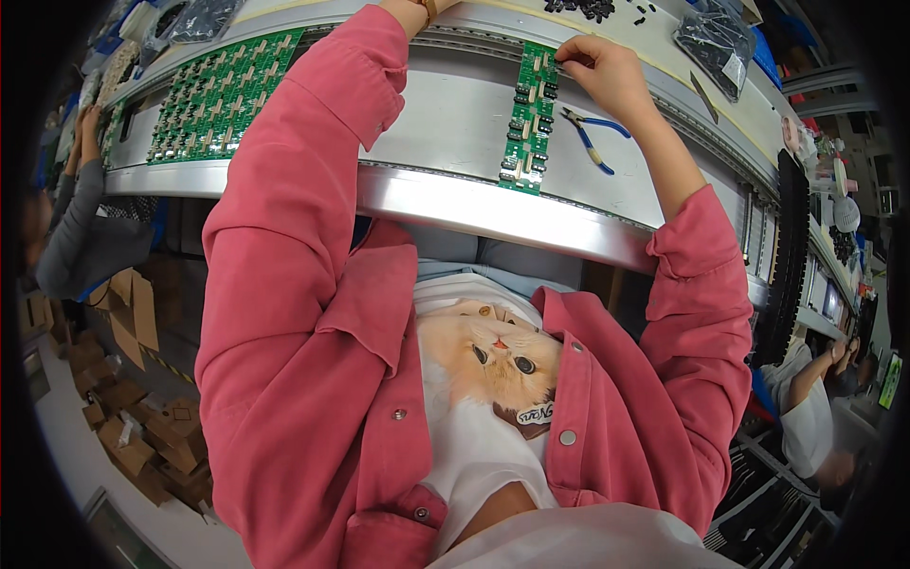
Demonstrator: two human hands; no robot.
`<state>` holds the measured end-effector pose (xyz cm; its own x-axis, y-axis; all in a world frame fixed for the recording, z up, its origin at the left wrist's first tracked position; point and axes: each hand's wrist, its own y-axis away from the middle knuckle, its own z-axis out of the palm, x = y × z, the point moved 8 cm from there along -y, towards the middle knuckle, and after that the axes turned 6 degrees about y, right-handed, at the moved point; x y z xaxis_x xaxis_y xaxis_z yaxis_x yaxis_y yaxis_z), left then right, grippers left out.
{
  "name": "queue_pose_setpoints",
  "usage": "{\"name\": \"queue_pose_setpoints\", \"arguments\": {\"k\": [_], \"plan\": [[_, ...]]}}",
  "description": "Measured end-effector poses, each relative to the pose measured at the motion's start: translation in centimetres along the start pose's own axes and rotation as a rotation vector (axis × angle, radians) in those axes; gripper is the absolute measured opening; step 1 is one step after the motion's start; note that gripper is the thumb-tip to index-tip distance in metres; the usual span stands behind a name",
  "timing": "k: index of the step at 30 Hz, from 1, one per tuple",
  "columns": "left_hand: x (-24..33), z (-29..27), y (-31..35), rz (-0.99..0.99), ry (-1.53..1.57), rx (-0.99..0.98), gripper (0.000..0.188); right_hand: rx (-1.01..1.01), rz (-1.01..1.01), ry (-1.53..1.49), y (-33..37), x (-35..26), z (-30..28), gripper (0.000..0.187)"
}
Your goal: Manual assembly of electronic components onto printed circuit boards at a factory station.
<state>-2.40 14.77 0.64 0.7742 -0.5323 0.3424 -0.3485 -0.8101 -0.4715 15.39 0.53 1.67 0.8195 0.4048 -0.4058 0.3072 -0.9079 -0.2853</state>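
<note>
A narrow green circuit board [515, 149] with black and pale components lies across the metal rails in front of me. At its far right corner my right hand [607, 74] is closed, thumb and fingertips pinched together. Whatever is between those fingertips is too small to make out. My left hand [412, 11] reaches past the far rail; the upper picture edge cuts off its fingers, so their state is hidden. Cutting pliers [595, 142] with blue and yellow handles rest just right of the board, jaws pointing toward it.
A larger panel of green boards [227, 95] sits on the rails at left. Loose black parts [580, 8] are heaped on the far shelf, near a bag of black parts [716, 47] and a thin blade-like tool [704, 98]. Co-workers [806, 408] are at both sides.
</note>
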Motion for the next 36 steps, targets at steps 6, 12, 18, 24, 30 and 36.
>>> {"name": "queue_pose_setpoints", "arguments": {"k": [6, 12, 18, 24, 30, 36], "plan": [[-0.6, 0.4, -0.2, 0.033, -0.09, -0.022, 0.018, -0.047, 0.005, 0.0, -0.8, 0.5, 1.0, 0.016], [-0.7, 0.0, 0.4, 0.06, -0.044, -0.015, 0.019, -0.062, 0.003, -0.011, -0.9, 0.4, 1.5, 0.017], [-0.4, -1.6, 1.2, 0.048, 0.072, 0.071, 0.018, -0.079, 0.01, -0.008, -1.1, -0.1, 1.7, 0.018], [1.0, -3.2, 1.8, 0.074, 0.19, 0.065, 0.013, 0.072, -0.021, 0.133, -2.1, 0.3, 0.3, 0.02], [7.0, -6.2, 4.1, 0.171, 0.307, 0.138, 0.01, 0.295, -0.046, 0.377, -4.6, 3.4, -1.1, 0.027], [9.6, -3.6, 5.4, 0.104, 0.324, -0.316, 0.011, 0.301, -0.044, 0.397, -5.4, 6.0, -0.1, 0.03]]}}
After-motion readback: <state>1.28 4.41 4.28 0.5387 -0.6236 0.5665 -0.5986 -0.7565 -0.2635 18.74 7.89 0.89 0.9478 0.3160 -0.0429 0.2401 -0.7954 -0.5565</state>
